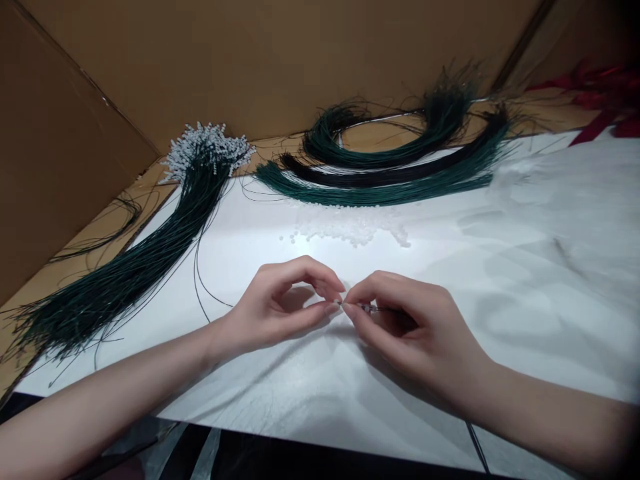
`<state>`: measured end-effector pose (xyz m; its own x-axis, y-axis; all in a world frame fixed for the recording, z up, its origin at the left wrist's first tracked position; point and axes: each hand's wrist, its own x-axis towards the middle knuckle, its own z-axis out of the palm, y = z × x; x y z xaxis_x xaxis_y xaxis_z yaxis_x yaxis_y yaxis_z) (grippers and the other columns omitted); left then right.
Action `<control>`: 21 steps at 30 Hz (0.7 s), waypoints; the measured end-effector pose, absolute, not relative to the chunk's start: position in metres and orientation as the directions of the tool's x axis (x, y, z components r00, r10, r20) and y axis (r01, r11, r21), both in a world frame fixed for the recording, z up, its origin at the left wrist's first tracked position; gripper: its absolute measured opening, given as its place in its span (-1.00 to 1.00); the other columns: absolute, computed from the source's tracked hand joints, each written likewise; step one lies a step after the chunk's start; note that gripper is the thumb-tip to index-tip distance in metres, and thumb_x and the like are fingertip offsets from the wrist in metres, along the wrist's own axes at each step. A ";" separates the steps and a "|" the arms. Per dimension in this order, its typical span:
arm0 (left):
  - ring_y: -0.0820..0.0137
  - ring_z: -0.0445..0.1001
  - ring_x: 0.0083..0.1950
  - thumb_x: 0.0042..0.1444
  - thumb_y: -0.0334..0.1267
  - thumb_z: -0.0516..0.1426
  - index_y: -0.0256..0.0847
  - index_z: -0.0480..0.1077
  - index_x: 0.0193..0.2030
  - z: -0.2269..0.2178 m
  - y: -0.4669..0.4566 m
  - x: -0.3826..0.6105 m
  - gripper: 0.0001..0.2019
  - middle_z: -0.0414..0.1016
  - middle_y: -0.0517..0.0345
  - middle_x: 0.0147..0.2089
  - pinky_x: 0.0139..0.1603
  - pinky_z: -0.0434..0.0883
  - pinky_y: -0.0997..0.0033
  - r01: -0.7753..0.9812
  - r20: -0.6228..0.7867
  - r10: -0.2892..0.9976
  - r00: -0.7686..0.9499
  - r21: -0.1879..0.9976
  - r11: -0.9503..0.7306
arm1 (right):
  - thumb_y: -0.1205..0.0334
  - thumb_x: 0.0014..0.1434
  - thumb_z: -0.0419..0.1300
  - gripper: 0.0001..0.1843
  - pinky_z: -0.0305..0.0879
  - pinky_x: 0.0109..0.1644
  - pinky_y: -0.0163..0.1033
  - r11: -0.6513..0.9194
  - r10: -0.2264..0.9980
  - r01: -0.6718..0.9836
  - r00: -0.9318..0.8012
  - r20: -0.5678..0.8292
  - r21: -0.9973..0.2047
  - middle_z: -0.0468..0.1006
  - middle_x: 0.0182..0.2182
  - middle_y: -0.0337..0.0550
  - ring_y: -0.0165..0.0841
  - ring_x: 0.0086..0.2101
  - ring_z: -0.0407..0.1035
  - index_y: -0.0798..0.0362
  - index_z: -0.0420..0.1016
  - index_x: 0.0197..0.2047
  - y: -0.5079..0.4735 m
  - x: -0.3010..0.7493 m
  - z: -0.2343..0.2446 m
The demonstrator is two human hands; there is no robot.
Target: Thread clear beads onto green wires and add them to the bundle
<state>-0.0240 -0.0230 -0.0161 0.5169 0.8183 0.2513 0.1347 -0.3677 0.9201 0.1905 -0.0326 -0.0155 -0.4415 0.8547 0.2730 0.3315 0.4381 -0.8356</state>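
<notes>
My left hand (283, 310) is closed in a pinch at the centre, its thumb and forefinger on a tiny pale bead (339, 303). Touching it at the fingertips, my right hand (420, 320) pinches a thin dark wire (384, 309) with small pale beads (369, 308) on it. The wire's end is mostly hidden by the fingers. Beyond both hands lies a loose spread of translucent white beads (350, 230). Left of them rests a thick bundle of dark green wires (160, 253), its far ends tipped with clusters of white beads (207, 150).
White sheeting (240, 233) covers the work surface. Curved bundles of green wire (400, 190) lie at the back, against a cardboard wall (280, 67). Clear crumpled plastic (555, 233) spreads on the right, with red ribbon (600, 100) behind it. Stray wires (197, 273) stick out near my left forearm.
</notes>
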 end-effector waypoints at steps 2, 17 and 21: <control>0.38 0.51 -0.12 0.16 -0.49 0.23 -0.23 0.45 -0.05 -0.016 -0.023 -0.024 -0.77 0.52 0.03 -0.14 -0.11 0.50 0.42 0.144 0.266 0.815 0.515 0.910 -0.388 | 0.42 0.21 0.14 -0.86 0.02 -0.55 -0.34 0.440 0.855 0.336 -0.442 0.273 -0.833 0.35 -0.55 -0.30 -0.50 -0.59 0.12 0.04 0.45 -0.34 -0.032 0.190 -0.016; 0.39 0.54 -0.15 0.10 -0.52 0.24 -0.22 0.45 -0.03 -0.015 -0.025 -0.022 -0.71 0.57 0.04 -0.16 -0.09 0.49 0.41 0.225 0.368 0.788 0.494 0.822 -0.524 | 0.37 0.24 0.14 -0.91 -0.04 -0.58 -0.35 0.386 0.878 0.341 -0.420 0.229 -0.857 0.14 -0.66 -0.41 -0.51 -0.64 0.05 0.03 0.43 -0.29 -0.034 0.190 -0.015; 0.43 0.55 -0.15 0.10 -0.54 0.24 -0.24 0.45 -0.03 -0.014 -0.025 -0.021 -0.70 0.57 0.07 -0.16 -0.09 0.49 0.47 0.221 0.365 0.796 0.484 0.829 -0.514 | 0.39 0.24 0.13 -0.90 -0.08 -0.59 -0.34 0.375 0.876 0.324 -0.430 0.218 -0.869 0.04 -0.68 -0.46 -0.50 -0.66 0.00 0.00 0.40 -0.23 -0.033 0.189 -0.016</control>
